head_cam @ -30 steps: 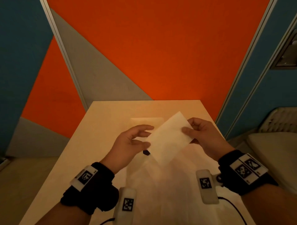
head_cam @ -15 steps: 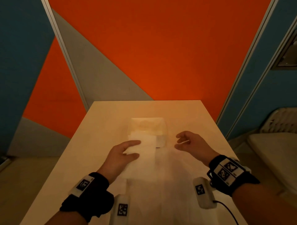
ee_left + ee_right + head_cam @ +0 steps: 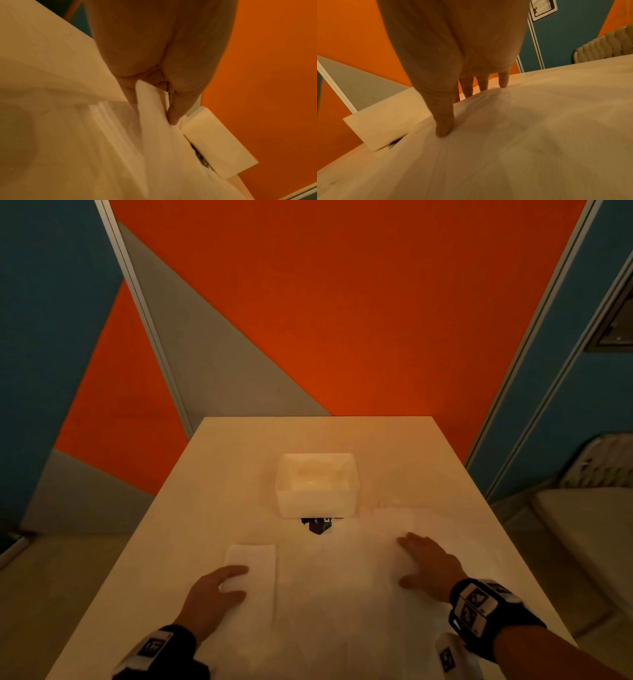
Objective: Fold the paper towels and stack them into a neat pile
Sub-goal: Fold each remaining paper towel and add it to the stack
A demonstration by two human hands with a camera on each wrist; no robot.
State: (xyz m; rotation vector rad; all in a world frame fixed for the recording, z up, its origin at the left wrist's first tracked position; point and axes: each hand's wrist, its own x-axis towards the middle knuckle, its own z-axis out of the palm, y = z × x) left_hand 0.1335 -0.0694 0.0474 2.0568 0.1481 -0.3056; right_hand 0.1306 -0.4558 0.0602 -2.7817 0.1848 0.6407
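A: Head view. Left hand [image 3: 214, 594], fingers flat on the folded towel [image 3: 253, 570], near left. Right hand [image 3: 426, 566], fingers flat on the loose sheet [image 3: 342, 594].

B: Advice: pin the fold, square edges. Tub [image 3: 317, 484] beyond.

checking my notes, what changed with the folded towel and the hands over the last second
The folded towel went from held up in both hands down to the table's left side, under the left hand. The right hand let go and moved right onto the spread sheets. The white box stayed put.
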